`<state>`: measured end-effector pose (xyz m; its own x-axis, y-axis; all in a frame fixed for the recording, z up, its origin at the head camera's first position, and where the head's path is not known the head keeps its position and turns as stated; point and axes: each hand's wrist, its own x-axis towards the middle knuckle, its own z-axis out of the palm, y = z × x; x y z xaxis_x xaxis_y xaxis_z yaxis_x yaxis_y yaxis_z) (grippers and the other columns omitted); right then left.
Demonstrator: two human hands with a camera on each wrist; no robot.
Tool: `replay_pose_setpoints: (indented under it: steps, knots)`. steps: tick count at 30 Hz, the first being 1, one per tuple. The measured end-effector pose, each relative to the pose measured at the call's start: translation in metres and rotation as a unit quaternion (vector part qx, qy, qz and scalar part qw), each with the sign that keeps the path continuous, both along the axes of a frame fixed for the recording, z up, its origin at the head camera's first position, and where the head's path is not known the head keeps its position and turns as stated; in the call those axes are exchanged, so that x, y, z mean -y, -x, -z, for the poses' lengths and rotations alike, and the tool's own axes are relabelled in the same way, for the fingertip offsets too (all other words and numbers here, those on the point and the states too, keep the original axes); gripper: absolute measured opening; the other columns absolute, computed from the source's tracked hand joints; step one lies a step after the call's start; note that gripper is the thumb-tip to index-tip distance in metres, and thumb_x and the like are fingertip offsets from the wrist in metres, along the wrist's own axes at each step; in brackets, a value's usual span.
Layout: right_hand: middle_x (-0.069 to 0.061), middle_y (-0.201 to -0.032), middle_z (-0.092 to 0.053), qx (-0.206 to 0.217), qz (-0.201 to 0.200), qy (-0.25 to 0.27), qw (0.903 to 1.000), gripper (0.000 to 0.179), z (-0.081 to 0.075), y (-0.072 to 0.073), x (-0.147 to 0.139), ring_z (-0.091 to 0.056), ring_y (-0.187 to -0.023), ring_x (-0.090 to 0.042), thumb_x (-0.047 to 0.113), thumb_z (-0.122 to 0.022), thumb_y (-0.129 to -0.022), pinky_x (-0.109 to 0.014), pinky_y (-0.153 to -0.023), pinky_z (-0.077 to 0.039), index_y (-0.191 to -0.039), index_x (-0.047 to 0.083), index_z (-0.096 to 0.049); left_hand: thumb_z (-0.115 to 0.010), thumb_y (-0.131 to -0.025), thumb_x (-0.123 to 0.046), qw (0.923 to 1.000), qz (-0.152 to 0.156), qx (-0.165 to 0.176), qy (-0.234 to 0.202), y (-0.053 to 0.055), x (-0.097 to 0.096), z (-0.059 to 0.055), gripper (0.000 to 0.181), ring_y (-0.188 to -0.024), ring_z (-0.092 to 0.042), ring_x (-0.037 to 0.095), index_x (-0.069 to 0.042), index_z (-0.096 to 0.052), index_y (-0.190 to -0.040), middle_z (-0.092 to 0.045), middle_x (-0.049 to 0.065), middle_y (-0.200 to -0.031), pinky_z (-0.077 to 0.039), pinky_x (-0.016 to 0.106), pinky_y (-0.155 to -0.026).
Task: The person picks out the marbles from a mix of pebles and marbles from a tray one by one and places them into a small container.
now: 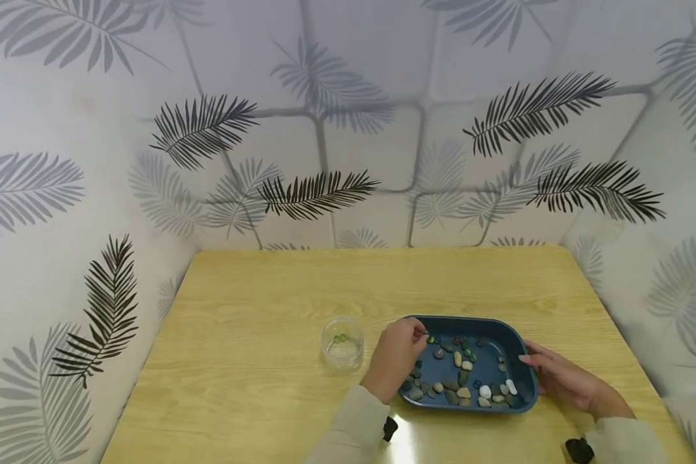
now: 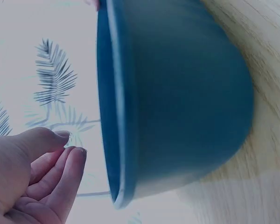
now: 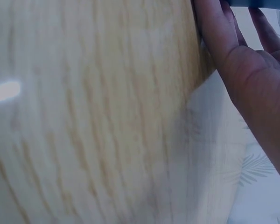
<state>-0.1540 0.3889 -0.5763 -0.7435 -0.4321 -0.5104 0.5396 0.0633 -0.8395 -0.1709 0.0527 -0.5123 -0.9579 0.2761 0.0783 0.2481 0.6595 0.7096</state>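
A blue plastic basin (image 1: pixel 463 407) stands on the table, with pebbles and glass marbles scattered over its floor. My left hand (image 1: pixel 396 354) is over the basin's left end. In the left wrist view its thumb and fingertips pinch a small, clear, shiny piece that looks like a glass marble (image 2: pixel 71 138), mostly hidden by the fingers. My right hand (image 1: pixel 568 380) grips the basin's right end, thumb at the rim and fingers along the outside. To the left of the basin is a clear round container (image 1: pixel 342 361) with a few green marbles (image 1: pixel 339 338) inside.
The wood-grain table (image 1: pixel 238 361) extends to the left of the container and behind the basin. A wall covering (image 1: pixel 348 148) with a leaf print rises at the back and sides. Dark wrist-worn pieces (image 1: pixel 580 450) show beside the sleeves.
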Motion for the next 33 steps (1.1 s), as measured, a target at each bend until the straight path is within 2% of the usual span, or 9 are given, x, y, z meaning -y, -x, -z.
replay_pose_setpoints:
  steps: [10,15,19,27,33]
  knots:
    - [-0.009,-0.139,-0.016,-0.005,-0.008,0.012,0.9999,0.066,0.004,-0.003,0.0,-0.039,-0.111,-0.014,0.026,-0.035,-0.096,-0.048,-0.088,-0.036,-0.141,0.007,0.01,-0.061,-0.084,-0.021,0.9982,-0.005,-0.047,-0.036,-0.015,0.029,-0.009,0.012,-0.071,-0.053,0.0,-0.012,-0.064,-0.091,-0.059,-0.008,-0.081,-0.044,0.015,-0.062]
    - [-0.008,-0.138,-0.02,-0.01,-0.008,0.013,0.9998,0.066,0.008,-0.003,0.001,-0.04,-0.111,-0.015,0.026,-0.036,-0.096,-0.048,-0.088,-0.036,-0.141,0.007,0.008,-0.062,-0.083,-0.018,0.9955,-0.016,-0.064,-0.068,-0.023,0.054,-0.01,0.012,-0.07,-0.055,0.001,-0.009,-0.064,-0.09,-0.06,-0.006,-0.081,-0.045,0.014,-0.062]
    - [-0.005,-0.137,-0.022,-0.014,-0.01,0.016,0.9997,0.066,0.01,-0.002,0.001,-0.039,-0.111,-0.013,0.026,-0.035,-0.096,-0.048,-0.088,-0.036,-0.141,0.007,0.009,-0.062,-0.082,-0.016,0.9925,-0.029,-0.093,-0.074,-0.027,0.077,-0.01,0.012,-0.07,-0.057,0.003,-0.007,-0.065,-0.09,-0.062,-0.002,-0.082,-0.046,0.015,-0.062]
    - [-0.004,-0.136,-0.022,-0.017,-0.017,0.024,0.9994,0.064,0.012,-0.001,0.0,-0.039,-0.111,-0.011,0.025,-0.033,-0.096,-0.048,-0.089,-0.035,-0.141,0.007,0.01,-0.063,-0.081,-0.01,0.9861,-0.059,-0.139,-0.069,-0.028,0.115,-0.001,0.012,-0.07,-0.059,0.006,-0.004,-0.064,-0.091,-0.062,0.001,-0.081,-0.046,0.014,-0.061]
    - [-0.001,-0.134,-0.027,-0.017,-0.019,0.022,0.9994,0.065,0.012,0.001,-0.001,-0.04,-0.111,-0.013,0.025,-0.034,-0.096,-0.048,-0.088,-0.036,-0.141,0.007,0.01,-0.064,-0.08,-0.007,0.9842,-0.092,-0.14,-0.058,-0.028,0.13,0.005,0.012,-0.071,-0.059,0.008,-0.002,-0.063,-0.091,-0.062,0.002,-0.081,-0.045,0.014,-0.062]
